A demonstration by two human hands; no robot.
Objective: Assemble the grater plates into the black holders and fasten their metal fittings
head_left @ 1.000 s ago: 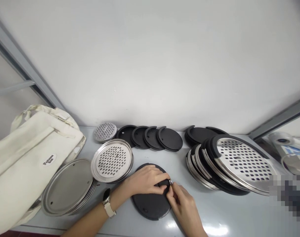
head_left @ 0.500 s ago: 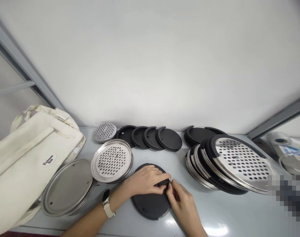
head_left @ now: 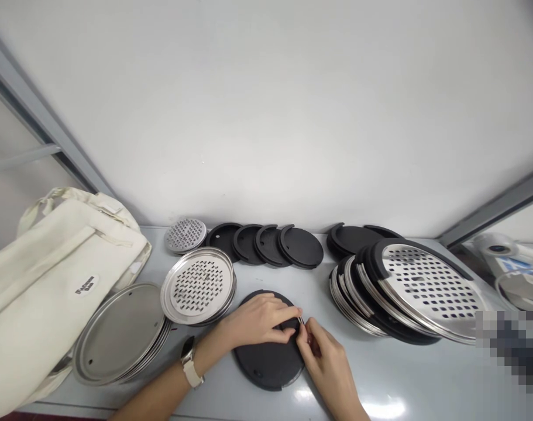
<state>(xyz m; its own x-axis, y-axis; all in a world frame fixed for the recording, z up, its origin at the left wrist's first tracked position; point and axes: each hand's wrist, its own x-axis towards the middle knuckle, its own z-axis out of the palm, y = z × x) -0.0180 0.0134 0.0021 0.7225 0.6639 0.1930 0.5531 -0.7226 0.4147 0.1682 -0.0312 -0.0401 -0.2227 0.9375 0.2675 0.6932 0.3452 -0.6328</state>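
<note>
A black round disc (head_left: 268, 365) with a notched edge and a small hole lies in front of me on the table. My left hand (head_left: 261, 321) rests across its upper part, thumb and index finger curled about a dark portion near the right edge. At that index fingertip shows a small shiny metal piece (head_left: 300, 320), too small to name. My right hand (head_left: 325, 362) is at the disc's right edge, its thumb and forefinger pinched close to the metal piece. The fingers partly hide what lies between them.
Left of the disc are stacked perforated metal discs (head_left: 200, 283) and plain metal discs (head_left: 126, 333). Black discs (head_left: 301, 248) line the wall. A leaning pile of perforated plates with black rims (head_left: 433, 286) stands right. A cream bag (head_left: 64, 275) lies far left.
Both hands stay at the disc's right edge. The right fingertips have shifted very slightly, and a little more of the metal piece shows between the hands.
</note>
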